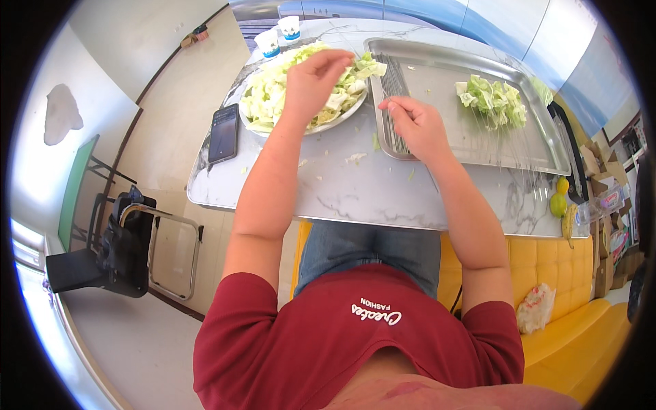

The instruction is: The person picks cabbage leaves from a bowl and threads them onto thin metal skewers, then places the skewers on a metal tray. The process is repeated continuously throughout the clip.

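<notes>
My right hand [417, 125] pinches a thin metal skewer [384, 92] over the left side of a steel tray [435, 148]. Cabbage leaf pieces [370, 66] are at the skewer's upper end. My left hand [320, 77] is raised over a white plate [335, 119] heaped with cut cabbage [266, 95], its thumb and fingers close together near those pieces; whether it holds anything cannot be told. Bare skewers [397, 77] lie bundled along the tray's left side. Skewers loaded with cabbage [494, 102] lie at the tray's right, their bare ends over its front rim.
A phone [224, 134] lies left of the plate, with paper cups [267, 43] behind. Cabbage scraps [356, 157] dot the marble-patterned table [359, 200]. A lime [558, 205], a small yellow fruit [562, 185], a banana [569, 223] and a clear plastic container [599, 205] are at the right.
</notes>
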Tool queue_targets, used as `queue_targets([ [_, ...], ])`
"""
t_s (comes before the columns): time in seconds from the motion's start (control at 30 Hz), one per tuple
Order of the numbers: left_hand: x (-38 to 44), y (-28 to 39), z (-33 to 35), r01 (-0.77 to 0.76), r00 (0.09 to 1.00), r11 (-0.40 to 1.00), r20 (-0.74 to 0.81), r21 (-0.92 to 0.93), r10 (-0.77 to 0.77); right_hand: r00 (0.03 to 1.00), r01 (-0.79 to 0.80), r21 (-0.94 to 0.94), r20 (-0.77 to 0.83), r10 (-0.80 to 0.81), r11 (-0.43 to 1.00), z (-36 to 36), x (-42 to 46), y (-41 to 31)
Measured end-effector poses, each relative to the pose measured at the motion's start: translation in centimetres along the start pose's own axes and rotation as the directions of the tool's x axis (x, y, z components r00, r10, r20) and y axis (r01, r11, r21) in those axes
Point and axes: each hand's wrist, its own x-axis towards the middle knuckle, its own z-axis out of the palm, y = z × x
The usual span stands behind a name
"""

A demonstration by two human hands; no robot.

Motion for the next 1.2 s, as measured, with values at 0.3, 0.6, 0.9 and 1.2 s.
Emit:
queue_targets([
  [0.3,1.2,-0.1,-3.8,0.226,0.973,0.758,-0.106,0.612,-0.205,0.999,-0.029,-0.006,-0.02,0.029,1.0,-0.4,0.2,-0.2],
  [0.6,-0.2,-0.7,-4.2,-0.362,0.845,0.533,0.511,0.765,-0.159,0.998,-0.045,0.0,-0.043,0.045,0.999,-0.5,0.3,-0.4],
  [0.9,1.0,-0.6,-4.9,0.142,0.969,0.875,0.114,0.462,-0.217,0.996,-0.065,0.007,-0.064,0.065,0.998,-0.6,0.4,-0.4],
  [1.2,1.9,-1.8,-4.8,0.199,0.916,0.742,-0.147,-0.64,-0.372,0.998,0.055,-0.12,0.035,-0.051,0.991,-0.4,0.1,0.4],
])
